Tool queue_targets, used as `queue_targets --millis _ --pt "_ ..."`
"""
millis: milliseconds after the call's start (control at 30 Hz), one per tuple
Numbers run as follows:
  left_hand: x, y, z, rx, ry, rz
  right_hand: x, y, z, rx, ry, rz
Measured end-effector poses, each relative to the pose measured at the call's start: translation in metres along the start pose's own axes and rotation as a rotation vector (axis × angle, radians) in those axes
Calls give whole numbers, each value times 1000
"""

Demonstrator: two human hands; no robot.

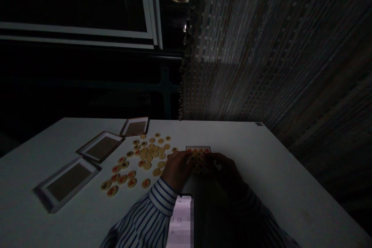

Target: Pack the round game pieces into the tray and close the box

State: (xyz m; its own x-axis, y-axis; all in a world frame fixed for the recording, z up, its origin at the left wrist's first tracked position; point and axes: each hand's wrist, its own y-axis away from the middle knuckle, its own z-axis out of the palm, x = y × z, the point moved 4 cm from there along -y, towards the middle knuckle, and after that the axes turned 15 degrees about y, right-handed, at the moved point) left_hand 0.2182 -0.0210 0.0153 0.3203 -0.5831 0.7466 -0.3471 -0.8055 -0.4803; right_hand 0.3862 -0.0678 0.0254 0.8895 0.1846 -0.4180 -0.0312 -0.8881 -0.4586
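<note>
A small box [198, 147] filled with rows of round Chinese chess pieces [198, 159] sits in front of me on the white table. My left hand [178, 168] is curled round its left side, with the fingertips at the rim. At the right side my right hand [228, 171] bends its fingers in over the edge; it lies in shadow, so its fingertips are hard to see. Loose chess pieces [148, 159], with red marks, dark marks or plain faces, are spread to the left of my left hand.
Three shallow open trays or lids, a near one [92, 169], a middle one [118, 138] and a far one [147, 124], lie along the left of the white table [290, 190]. Below my wrists is a lit phone [180, 221]. A bead curtain [232, 46] hangs behind.
</note>
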Motion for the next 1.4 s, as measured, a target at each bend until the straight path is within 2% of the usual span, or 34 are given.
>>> queue_targets --millis 267,433,533,767,933,1100,1400 --pt "-10 13 7 -11 20 39 3 6 8 38 -3 -79" --pt "-7 14 11 -36 5 101 -3 7 10 -72 -71 -63" --pt "-7 15 12 -38 18 92 -1 9 17 -136 -115 -16" --pt "-9 18 14 -59 26 66 -3 8 21 -193 -191 15" --pt "-9 19 14 -27 62 83 -5 7 21 -256 -408 97" --pt "-9 17 14 -90 173 -28 -3 5 25 -263 -535 128" --pt "-10 15 13 -31 437 -245 -2 4 25 -200 -556 189"
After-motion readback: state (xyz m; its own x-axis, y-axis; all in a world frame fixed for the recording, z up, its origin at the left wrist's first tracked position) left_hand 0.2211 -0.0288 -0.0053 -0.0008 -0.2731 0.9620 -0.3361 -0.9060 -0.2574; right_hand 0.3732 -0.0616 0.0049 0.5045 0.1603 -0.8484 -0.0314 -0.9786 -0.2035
